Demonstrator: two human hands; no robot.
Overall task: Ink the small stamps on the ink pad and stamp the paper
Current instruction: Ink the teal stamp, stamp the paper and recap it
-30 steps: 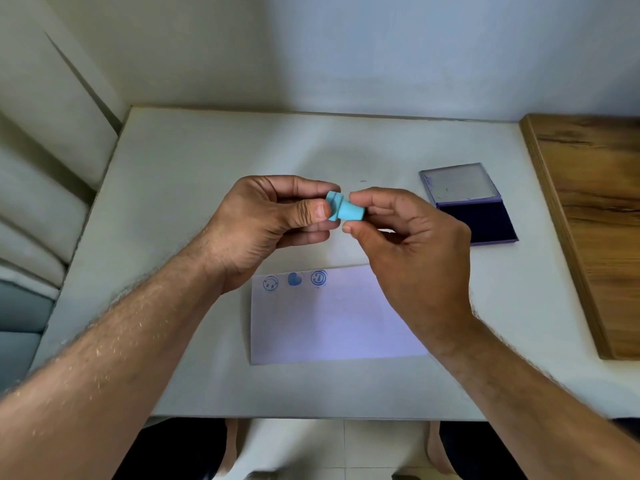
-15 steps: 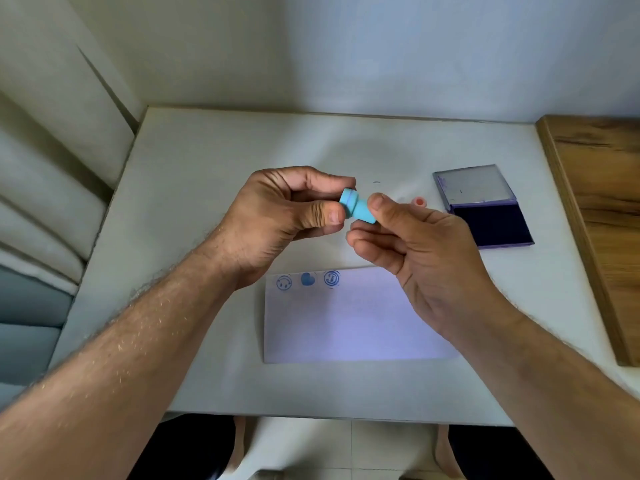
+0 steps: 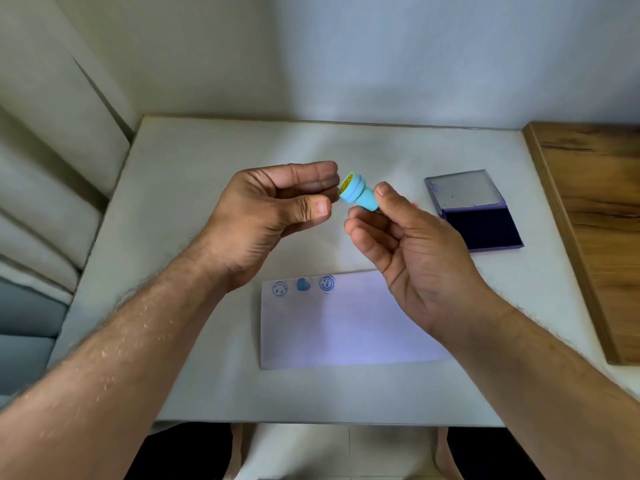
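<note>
Head view: I see both hands raised over the bench, close together, with the stamp between them.
Right hand: it pinches the light blue stamp by its narrow end, thumb on top and fingertips beneath; the remaining fingers curl loosely below.
Stamp: tilted, its wide face turned up and to the left, showing a yellow disc with a dark pattern that I cannot read.
Left hand: it holds nothing that I can see; the fingers are bent inward and the thumb lies across in front of them, the fingertips just beside the stamp's face. I cannot tell whether they touch it.
Paper: a pale sheet lying flat on the bench below the hands, partly covered by the right wrist, with three blue prints in a row along its top left edge: a smiling face, a heart, a ringed round mark.
Ink pad: open, to the right of the right hand, dark pad nearer me, lid lying back behind it.
Bench: white, against the wall.
Wooden board: along the bench's right side.
</note>
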